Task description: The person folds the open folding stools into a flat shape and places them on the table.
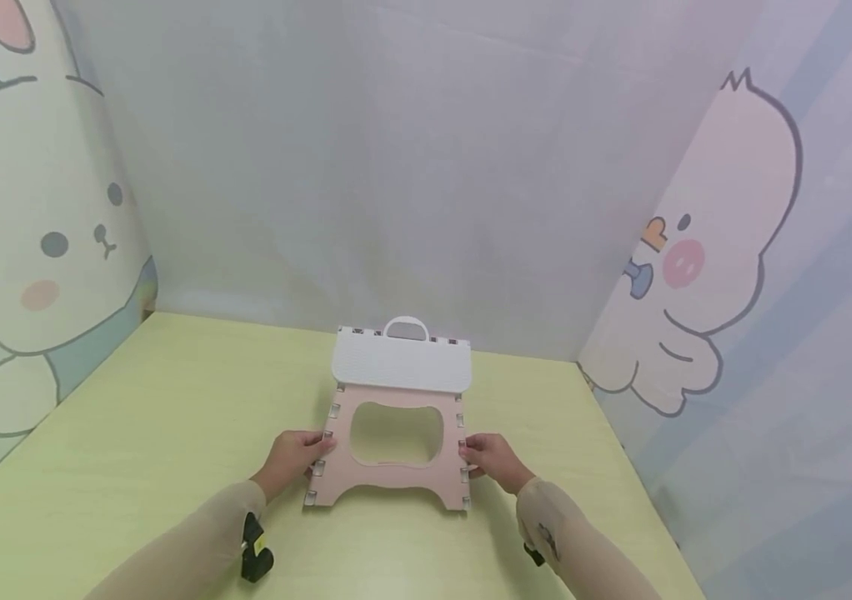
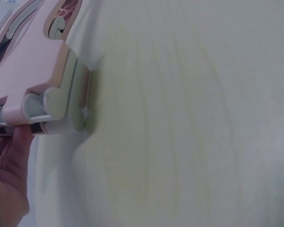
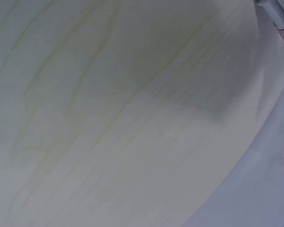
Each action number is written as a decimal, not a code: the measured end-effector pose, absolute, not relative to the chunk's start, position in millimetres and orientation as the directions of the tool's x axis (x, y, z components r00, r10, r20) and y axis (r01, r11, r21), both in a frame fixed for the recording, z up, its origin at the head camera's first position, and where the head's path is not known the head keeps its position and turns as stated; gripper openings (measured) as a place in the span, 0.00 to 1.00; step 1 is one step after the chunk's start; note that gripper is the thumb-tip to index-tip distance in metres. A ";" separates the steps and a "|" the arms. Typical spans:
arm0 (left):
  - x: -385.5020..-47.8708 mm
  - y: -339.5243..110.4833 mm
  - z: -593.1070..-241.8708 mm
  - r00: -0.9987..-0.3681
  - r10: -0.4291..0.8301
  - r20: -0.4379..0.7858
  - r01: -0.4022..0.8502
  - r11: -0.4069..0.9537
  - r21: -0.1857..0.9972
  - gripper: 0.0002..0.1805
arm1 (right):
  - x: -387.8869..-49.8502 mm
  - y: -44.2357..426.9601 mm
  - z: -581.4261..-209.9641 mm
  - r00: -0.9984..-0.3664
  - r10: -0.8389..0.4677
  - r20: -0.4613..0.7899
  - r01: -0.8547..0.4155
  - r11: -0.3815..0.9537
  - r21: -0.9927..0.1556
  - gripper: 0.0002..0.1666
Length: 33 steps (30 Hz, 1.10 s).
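A folding step stool (image 1: pixel 402 476) with a pink leg panel and a white top is between both hands over the table. Its white top (image 1: pixel 402 362) lies at the far end, with a loop handle beyond it. The left hand (image 1: pixel 293 458) grips the pink panel's left edge, thumb on the near face. On the opposite edge, the right hand (image 1: pixel 499 459) holds on in the same way. In the left wrist view, the stool's hinged pink side (image 2: pixel 31 71) shows above the fingers. Only a corner of the stool (image 3: pixel 274 14) and a sliver of hand appear in the right wrist view.
The pale yellow wood-grain table (image 1: pixel 171 417) spreads around the stool. A plain grey curtain (image 1: pixel 396 167) closes off the back. Printed side curtains show a rabbit (image 1: pixel 43 192) at left and a chick (image 1: pixel 734 192) at right.
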State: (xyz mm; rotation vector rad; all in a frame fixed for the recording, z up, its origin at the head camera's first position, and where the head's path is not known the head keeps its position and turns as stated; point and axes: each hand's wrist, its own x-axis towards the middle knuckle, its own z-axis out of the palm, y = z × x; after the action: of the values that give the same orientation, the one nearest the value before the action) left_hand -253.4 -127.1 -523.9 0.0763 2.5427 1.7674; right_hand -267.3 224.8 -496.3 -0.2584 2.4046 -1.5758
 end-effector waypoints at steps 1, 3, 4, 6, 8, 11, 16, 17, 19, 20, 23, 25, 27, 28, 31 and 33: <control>-253.3 -126.7 -524.7 -0.998 0.066 -0.006 0.017 0.348 0.937 0.20 | -267.0 225.4 -496.7 -0.952 -0.284 -0.117 -0.006 0.399 -0.917 0.16; -253.4 -125.5 -526.0 -0.998 0.066 -0.007 0.017 0.345 0.938 0.20 | -266.6 226.7 -497.8 -0.951 -0.284 -0.122 -0.001 0.396 -0.918 0.16; -253.3 -125.2 -526.6 -0.998 0.070 -0.005 0.020 0.348 0.937 0.20 | -266.5 227.5 -498.3 -0.950 -0.285 -0.123 0.001 0.393 -0.919 0.16; -253.3 -124.3 -527.3 -0.998 0.063 -0.007 0.016 0.355 0.935 0.20 | -266.8 228.9 -499.2 -0.949 -0.291 -0.121 -0.002 0.390 -0.921 0.16; -253.4 -123.6 -526.7 -0.998 0.056 -0.007 0.013 0.357 0.934 0.21 | -267.3 230.0 -499.1 -0.948 -0.296 -0.113 -0.011 0.388 -0.921 0.16; -253.9 -123.1 -524.6 -0.999 0.048 -0.001 0.016 0.356 0.934 0.21 | -268.6 230.3 -498.0 -0.948 -0.299 -0.109 -0.017 0.389 -0.921 0.16; -254.5 -123.4 -520.6 -0.999 0.044 -0.006 0.010 0.363 0.932 0.19 | -270.4 229.1 -497.2 -0.947 -0.302 -0.110 -0.016 0.384 -0.923 0.16; -254.6 -123.6 -520.3 -0.999 0.046 -0.007 0.010 0.367 0.930 0.20 | -270.5 228.9 -497.2 -0.947 -0.303 -0.110 -0.016 0.383 -0.923 0.16; -254.9 -124.0 -519.9 -0.999 0.044 -0.014 0.003 0.371 0.929 0.19 | -270.5 228.6 -497.2 -0.946 -0.306 -0.104 -0.022 0.384 -0.923 0.16; -255.0 -124.1 -519.5 -0.999 0.042 -0.017 0.000 0.370 0.929 0.19 | -270.7 228.4 -497.3 -0.946 -0.308 -0.101 -0.027 0.386 -0.922 0.16; -254.9 -124.7 -519.0 -0.999 0.038 -0.023 -0.007 0.366 0.930 0.19 | -271.1 227.9 -497.5 -0.944 -0.314 -0.098 -0.032 0.384 -0.923 0.16; -254.2 -124.8 -518.3 -0.999 0.037 -0.026 -0.010 0.365 0.931 0.19 | -271.7 227.9 -497.8 -0.943 -0.319 -0.099 -0.032 0.381 -0.924 0.16; -253.0 -125.1 -517.6 -0.999 0.038 -0.030 -0.014 0.368 0.930 0.18 | -272.1 227.9 -498.2 -0.942 -0.320 -0.103 -0.027 0.379 -0.925 0.15; -252.5 -125.4 -517.7 -0.999 0.039 -0.030 -0.013 0.374 0.927 0.18 | -272.1 227.8 -498.3 -0.941 -0.322 -0.104 -0.027 0.378 -0.926 0.15; -250.4 -125.3 -517.2 -0.999 0.038 -0.033 -0.016 0.379 0.925 0.18 | -272.6 228.1 -497.9 -0.939 -0.328 -0.107 -0.029 0.384 -0.923 0.15; -249.2 -125.1 -516.9 -0.999 0.042 -0.027 -0.009 0.386 0.923 0.18 | -272.5 228.2 -497.2 -0.937 -0.331 -0.109 -0.029 0.386 -0.922 0.15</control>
State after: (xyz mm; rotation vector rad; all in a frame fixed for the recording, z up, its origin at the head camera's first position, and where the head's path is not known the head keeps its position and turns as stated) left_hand -249.2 -125.1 -516.9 0.0307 2.5765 1.7157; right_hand -272.5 228.2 -497.2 -0.3171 2.3732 -1.5700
